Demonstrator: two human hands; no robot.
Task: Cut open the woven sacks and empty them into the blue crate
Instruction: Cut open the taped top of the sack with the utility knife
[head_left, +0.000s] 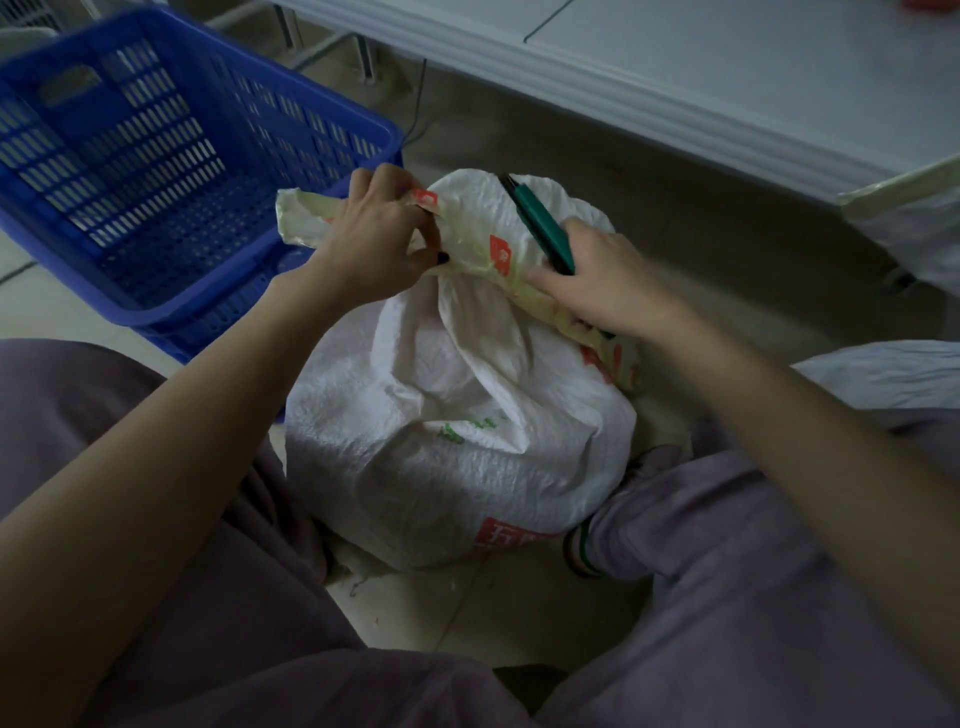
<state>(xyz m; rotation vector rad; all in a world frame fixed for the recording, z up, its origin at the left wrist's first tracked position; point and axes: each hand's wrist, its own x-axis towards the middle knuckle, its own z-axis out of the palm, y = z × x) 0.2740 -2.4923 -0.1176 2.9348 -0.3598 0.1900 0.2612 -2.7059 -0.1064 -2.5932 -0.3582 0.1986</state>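
Note:
A full white woven sack (457, 441) with red and green print stands on the floor between my knees, its neck bunched and wrapped in yellowish tape. My left hand (379, 234) grips the taped neck on its left side. My right hand (608, 280) holds a teal utility knife (540, 223), its dark tip pointing up and away over the top of the sack, while the fingers also rest on the taped band. The blue crate (156, 156) stands tilted at the upper left, with nothing visible inside it.
A white table edge (649, 104) runs across the top right, with its legs behind the crate. Another white sack (914, 228) lies at the right edge, and a further pale sack (883, 374) lies beyond my right knee. My purple trouser legs fill the foreground.

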